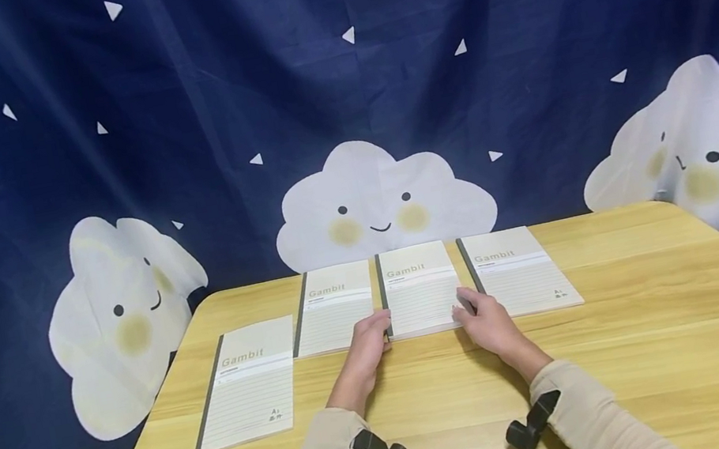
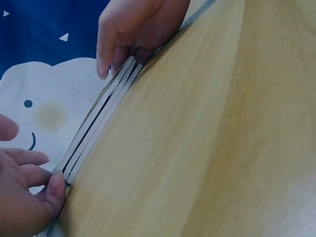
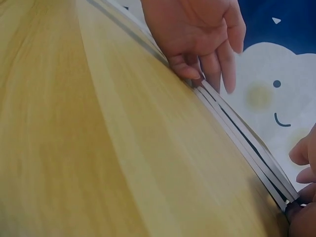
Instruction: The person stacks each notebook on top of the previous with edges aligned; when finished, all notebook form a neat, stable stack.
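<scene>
A short stack of cream notebooks (image 1: 418, 286) with a dark spine lies in the middle of a row, "Gambit" printed on its top cover. My left hand (image 1: 373, 334) grips its near left corner, and my right hand (image 1: 484, 319) holds its near right corner. From the left wrist view, the stack's layered page edges (image 2: 96, 128) run between both hands, thin dark gaps separating the layers. There the left thumb (image 2: 56, 192) is right at the corner. In the right wrist view, the right hand (image 3: 306, 197) is partly cut off by the frame edge.
One notebook (image 1: 336, 317) lies just left of the stack, another (image 1: 520, 276) to its right. A further notebook (image 1: 248, 392) sits nearer and angled at far left. All lie on a wooden table (image 1: 680, 361); behind its far edge hangs a blue curtain (image 1: 335, 84) with smiling clouds.
</scene>
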{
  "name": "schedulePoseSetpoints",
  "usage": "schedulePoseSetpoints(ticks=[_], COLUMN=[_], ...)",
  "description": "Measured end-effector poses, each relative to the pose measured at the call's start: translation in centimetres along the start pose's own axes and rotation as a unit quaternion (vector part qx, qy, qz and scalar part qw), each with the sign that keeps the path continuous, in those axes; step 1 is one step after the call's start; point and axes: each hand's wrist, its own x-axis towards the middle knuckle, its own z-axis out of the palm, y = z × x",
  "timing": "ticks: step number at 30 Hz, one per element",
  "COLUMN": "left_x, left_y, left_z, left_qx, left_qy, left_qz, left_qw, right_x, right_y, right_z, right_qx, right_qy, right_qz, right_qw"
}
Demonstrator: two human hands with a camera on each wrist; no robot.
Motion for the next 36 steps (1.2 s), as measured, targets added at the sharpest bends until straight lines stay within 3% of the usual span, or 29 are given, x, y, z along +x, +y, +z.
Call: schedulePoseSetpoints(ticks=[10, 20, 27, 36], left_x=[-1.8, 0.0, 0.0, -0.1], left_y=[2.2, 0.0, 0.0, 0.3], left_z=[0.1, 0.0, 0.0, 0.0], left_qx=[-0.005, -0.010, 0.000, 0.005], left_qy=[0.000, 0.001, 0.000, -0.009], left_qz=[-0.003, 0.005, 0.003, 0.004], left_qw=[1.0000, 0.9999, 1.0000, 0.9999], right_x=[0.1, 0.1, 0.3, 0.1], right_y=[-0.1, -0.1, -0.2, -1.3], right_z=[-0.2, -0.3, -0.4, -1.3], right_qx=[-0.004, 0.005, 0.033, 0.079], right_qy=[-0.008, -0.018, -0.006, -0.005], right_qz=[0.011, 0.015, 0.006, 0.032], right_qw=[0.9999, 0.9997, 0.9994, 0.9963])
